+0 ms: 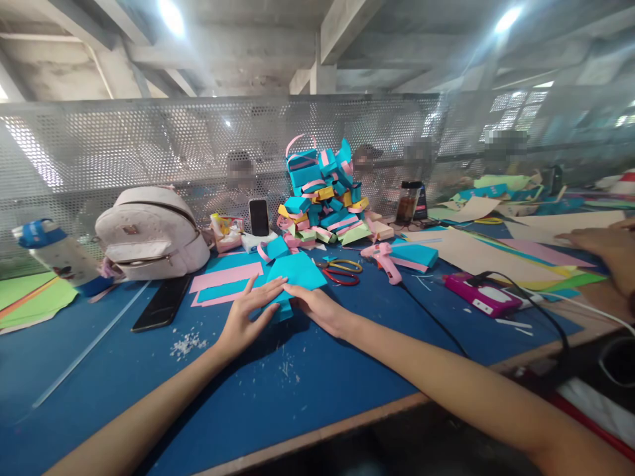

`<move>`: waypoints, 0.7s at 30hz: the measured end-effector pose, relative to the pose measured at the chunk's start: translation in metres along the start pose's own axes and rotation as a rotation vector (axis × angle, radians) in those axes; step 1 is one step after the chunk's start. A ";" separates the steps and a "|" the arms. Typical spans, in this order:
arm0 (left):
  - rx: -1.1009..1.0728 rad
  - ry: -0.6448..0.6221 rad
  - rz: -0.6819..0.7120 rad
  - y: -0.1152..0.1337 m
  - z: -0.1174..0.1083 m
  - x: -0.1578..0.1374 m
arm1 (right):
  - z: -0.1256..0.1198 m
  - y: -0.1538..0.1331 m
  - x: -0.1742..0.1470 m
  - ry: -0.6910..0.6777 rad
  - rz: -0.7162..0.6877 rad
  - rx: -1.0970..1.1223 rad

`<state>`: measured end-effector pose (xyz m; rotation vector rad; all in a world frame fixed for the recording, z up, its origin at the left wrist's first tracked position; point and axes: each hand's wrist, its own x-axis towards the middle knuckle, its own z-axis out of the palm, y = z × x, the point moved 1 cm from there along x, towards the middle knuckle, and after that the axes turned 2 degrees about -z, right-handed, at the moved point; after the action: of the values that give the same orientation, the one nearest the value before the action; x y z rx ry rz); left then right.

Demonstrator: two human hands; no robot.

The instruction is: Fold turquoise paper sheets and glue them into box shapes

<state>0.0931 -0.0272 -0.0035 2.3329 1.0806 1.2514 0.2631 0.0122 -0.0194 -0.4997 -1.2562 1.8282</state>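
A folded piece of bright blue paper (300, 270) is between my two hands, just above the blue table. My left hand (251, 311) rests along its left edge, fingers stretched out and thumb apart. At the lower edge, my right hand (320, 309) grips the piece, thumb on top and the other fingers mostly hidden. Pink and blue paper strips (228, 276) lie to the left of it. Behind it, scissors (342, 270) with red and yellow handles sit near a pink hot glue gun (384, 259).
Behind is a heap of blue, pink and yellow folded paper pieces (322, 198). A white backpack (153, 231), black phone (161, 305) and bottle (64, 254) stand left. Right are a magenta box with cables (479, 294), paper sheets (486, 254) and another person's hand (602, 254).
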 end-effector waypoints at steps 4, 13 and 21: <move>-0.029 0.027 -0.033 0.001 -0.001 0.001 | 0.003 -0.004 -0.001 -0.011 -0.050 -0.010; -0.067 0.079 -0.082 -0.002 -0.001 0.000 | -0.003 0.000 0.006 -0.129 -0.203 -0.176; -0.046 0.079 -0.053 0.000 0.001 -0.001 | -0.002 0.000 0.006 -0.070 -0.255 -0.181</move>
<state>0.0938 -0.0274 -0.0050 2.2233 1.1184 1.3442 0.2609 0.0184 -0.0193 -0.3567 -1.4701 1.5391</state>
